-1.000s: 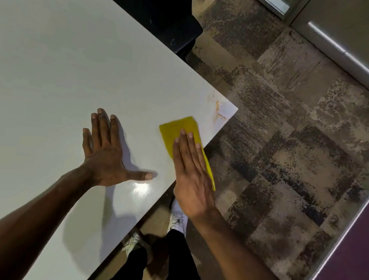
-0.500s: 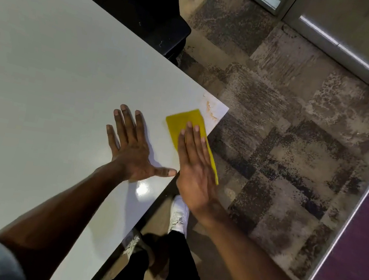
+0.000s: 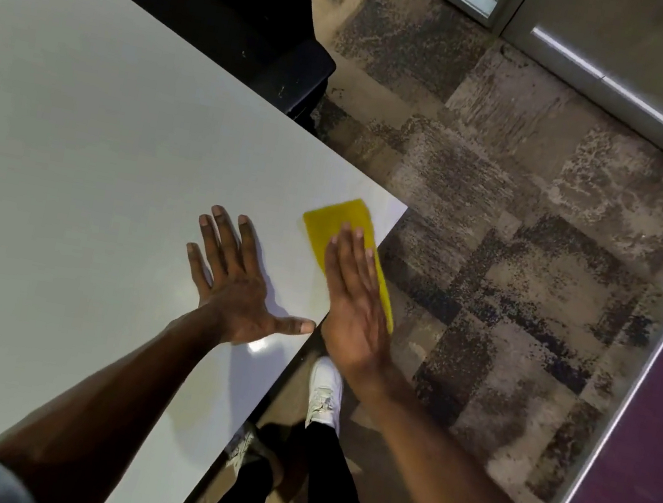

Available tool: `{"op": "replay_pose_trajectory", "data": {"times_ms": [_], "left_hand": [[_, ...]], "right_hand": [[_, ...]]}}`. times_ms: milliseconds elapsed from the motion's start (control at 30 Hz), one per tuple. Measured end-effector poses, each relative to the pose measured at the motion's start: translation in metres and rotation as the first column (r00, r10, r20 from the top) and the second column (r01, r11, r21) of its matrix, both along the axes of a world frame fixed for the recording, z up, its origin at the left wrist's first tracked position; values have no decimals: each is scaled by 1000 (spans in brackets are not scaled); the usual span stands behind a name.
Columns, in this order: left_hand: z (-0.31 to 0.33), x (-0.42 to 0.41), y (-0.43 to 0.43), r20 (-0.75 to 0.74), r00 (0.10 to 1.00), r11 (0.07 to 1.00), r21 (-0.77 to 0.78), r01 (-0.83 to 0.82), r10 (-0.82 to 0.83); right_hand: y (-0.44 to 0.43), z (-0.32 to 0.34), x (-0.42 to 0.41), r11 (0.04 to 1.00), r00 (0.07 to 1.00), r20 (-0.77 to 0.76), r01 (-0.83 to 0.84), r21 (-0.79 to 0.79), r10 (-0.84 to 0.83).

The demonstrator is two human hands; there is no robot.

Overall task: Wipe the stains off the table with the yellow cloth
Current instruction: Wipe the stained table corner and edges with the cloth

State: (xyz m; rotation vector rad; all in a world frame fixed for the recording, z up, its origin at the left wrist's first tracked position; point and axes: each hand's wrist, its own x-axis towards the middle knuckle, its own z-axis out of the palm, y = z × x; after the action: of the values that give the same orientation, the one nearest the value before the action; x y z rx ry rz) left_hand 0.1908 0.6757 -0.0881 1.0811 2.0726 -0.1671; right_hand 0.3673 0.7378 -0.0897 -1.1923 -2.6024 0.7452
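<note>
Keep your right hand point(image 3: 350, 298) flat and press down evenly on the yellow cloth point(image 3: 336, 225), so the whole cloth rubs the table point(image 3: 96, 150) and does not bunch up. Push it slowly into the corner point(image 3: 391, 213) of the table, because that small bit of top past the cloth is what is left to rub there; no marks can be made out on it from here. Go back and forth a few times, and do not let the cloth slide off the edge. Your right hand is open, with fingers straight and together, lying on top of the cloth and not curled around it. Part of the cloth hangs past the table edge under that hand. Your left hand point(image 3: 235, 279) is open too, fingers spread wide, flat on the bare table and holding nothing. It sits just beside the cloth, near it but not touching.
</note>
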Motion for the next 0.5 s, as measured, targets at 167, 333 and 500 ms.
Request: {"op": "replay_pose_trajectory", "data": {"times_ms": [167, 333, 500], "left_hand": [[3, 1, 2, 9, 1000, 1000, -4, -1, 1], [9, 5, 8, -36, 999, 999, -46, 9, -11], [12, 5, 6, -55, 998, 998, -59, 5, -8]], "right_hand": [[-9, -2, 5, 999, 997, -70, 31, -41, -34], [77, -10, -14, 975, 977, 11, 214, -66, -213], [55, -11, -11, 986, 986, -1, 167, -16, -167]]}}
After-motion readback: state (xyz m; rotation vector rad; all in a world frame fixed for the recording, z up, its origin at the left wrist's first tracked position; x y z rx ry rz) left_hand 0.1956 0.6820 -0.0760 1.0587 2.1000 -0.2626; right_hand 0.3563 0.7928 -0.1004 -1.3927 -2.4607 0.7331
